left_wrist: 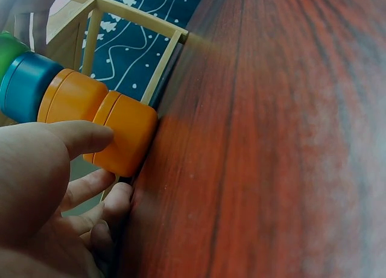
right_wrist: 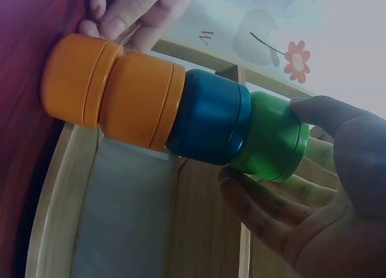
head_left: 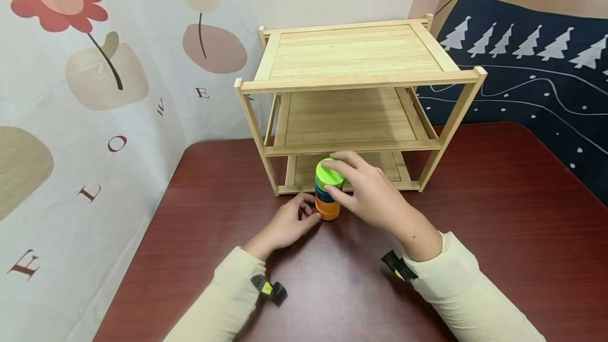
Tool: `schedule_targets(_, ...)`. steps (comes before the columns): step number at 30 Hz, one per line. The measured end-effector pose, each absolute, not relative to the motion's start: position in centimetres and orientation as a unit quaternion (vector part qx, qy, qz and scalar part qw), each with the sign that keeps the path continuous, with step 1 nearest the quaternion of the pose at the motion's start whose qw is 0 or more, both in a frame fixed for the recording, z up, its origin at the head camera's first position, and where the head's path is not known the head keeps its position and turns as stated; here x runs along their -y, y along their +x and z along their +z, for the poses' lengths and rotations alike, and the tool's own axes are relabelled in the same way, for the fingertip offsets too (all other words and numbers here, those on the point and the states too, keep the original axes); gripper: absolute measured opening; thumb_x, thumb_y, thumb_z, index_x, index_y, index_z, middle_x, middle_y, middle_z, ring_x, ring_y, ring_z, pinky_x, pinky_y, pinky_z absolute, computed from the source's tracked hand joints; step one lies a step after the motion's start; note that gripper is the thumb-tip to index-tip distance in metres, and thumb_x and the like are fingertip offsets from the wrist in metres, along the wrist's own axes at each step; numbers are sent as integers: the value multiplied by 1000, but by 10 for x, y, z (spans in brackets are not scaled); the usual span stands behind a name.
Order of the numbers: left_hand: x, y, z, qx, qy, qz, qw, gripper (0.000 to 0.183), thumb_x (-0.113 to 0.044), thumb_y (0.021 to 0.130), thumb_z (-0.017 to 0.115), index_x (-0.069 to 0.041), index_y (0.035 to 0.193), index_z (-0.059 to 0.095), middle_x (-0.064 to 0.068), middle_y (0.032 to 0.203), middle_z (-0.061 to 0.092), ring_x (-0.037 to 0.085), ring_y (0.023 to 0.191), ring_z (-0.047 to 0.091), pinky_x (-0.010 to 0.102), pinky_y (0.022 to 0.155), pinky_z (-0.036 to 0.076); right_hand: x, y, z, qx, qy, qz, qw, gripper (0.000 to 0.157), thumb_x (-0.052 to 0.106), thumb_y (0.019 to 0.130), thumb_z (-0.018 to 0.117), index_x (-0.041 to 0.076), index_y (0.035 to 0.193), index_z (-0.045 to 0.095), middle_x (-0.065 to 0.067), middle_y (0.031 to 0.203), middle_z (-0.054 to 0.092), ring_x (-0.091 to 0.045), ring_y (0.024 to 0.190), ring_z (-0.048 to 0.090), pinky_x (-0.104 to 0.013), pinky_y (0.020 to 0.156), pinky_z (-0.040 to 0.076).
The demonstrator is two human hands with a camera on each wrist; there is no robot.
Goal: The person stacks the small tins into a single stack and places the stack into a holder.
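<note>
Head view: 4 round containers stand in 1 upright column on the counter (head_left: 503, 231), just in front of the wooden rack (head_left: 356, 51) with its 3 shelves. The bottom orange container (head_left: 328, 216) carries the upper orange container (right_wrist: 136, 100), then the blue container (right_wrist: 208, 118), with the green container (right_wrist: 268, 133) on top. The right hand (head_left: 375, 191) has its grip narrowed on the green container, thumb and fingers at opposite sides. The left hand (head_left: 285, 223) is low beside the column, thumb and fingertips at the bottom orange container; whether that grip holds it or merely touches it, I cannot tell. As far as the pictures show, the stacking looks done to 4 levels, each container seated on its neighbour below, edges slightly out of line. What seems left is freeing the column, since both hands are at it.
</note>
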State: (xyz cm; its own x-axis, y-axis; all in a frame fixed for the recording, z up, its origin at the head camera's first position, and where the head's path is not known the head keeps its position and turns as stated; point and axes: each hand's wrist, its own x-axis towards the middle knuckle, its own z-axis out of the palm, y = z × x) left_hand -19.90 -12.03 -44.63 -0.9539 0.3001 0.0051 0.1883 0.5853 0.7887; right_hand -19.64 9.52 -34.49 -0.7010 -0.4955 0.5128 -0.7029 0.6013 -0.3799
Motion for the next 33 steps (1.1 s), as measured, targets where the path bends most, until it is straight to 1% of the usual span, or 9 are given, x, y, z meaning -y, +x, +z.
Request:
schedule_targets(2, 120, -199, -447, -888, 139, 434, 64, 33, -23, 93, 70, -8, 120, 58, 3, 91, 63, 9, 73, 55, 24, 67, 46, -95, -197, -345, 877, 342, 288, 178, 42, 25, 92, 73, 14, 131, 63, -9, 132, 59, -23, 84, 70, -36, 73, 58)
schedule_targets(9, 120, -199, -446, -887, 138, 435, 65, 33, -22, 92, 70, -9, 121, 58, 3, 91, 63, 9, 73, 55, 24, 67, 46, -95, -198, -346, 876, 343, 288, 178, 42, 25, 92, 73, 14, 132, 63, -11, 134, 59, -28, 98, 70, -42, 83, 58)
schedule_targets(15, 120, -199, -446, -887, 141, 435, 65, 33, -22, 93, 69, -8, 121, 58, 3, 91, 63, 9, 73, 55, 23, 67, 46, -95, -198, -348, 877, 344, 286, 177, 42, 26, 93, 72, 14, 132, 63, -11, 136, 59, -29, 102, 70, -44, 86, 57)
schedule_targets(17, 120, -199, -446, -886, 142, 436, 65, 33, -22, 93, 69, -8, 121, 58, 3, 91, 63, 9, 73, 55, 23, 67, 46, -95, -198, -349, 877, 344, 286, 177, 42, 26, 93, 72, 14, 132, 63, -11, 136, 59, -29, 102, 70, -44, 85, 57)
schedule_targets(24, 120, -200, -446, -886, 145, 436, 66, 33, -22, 93, 69, -8, 120, 59, 4, 91, 64, 9, 73, 55, 23, 67, 46, -94, -199, -349, 877, 344, 284, 177, 41, 26, 93, 72, 13, 131, 64, -12, 136, 59, -26, 90, 71, -41, 78, 57)
schedule_targets(33, 120, -200, -446, -886, 140, 436, 69, 33, -21, 93, 69, -8, 121, 59, 4, 92, 64, 10, 73, 55, 24, 67, 46, -94, -199, -349, 880, 344, 281, 167, 45, 23, 91, 74, 14, 134, 62, -12, 138, 58, -27, 91, 70, -41, 78, 57)
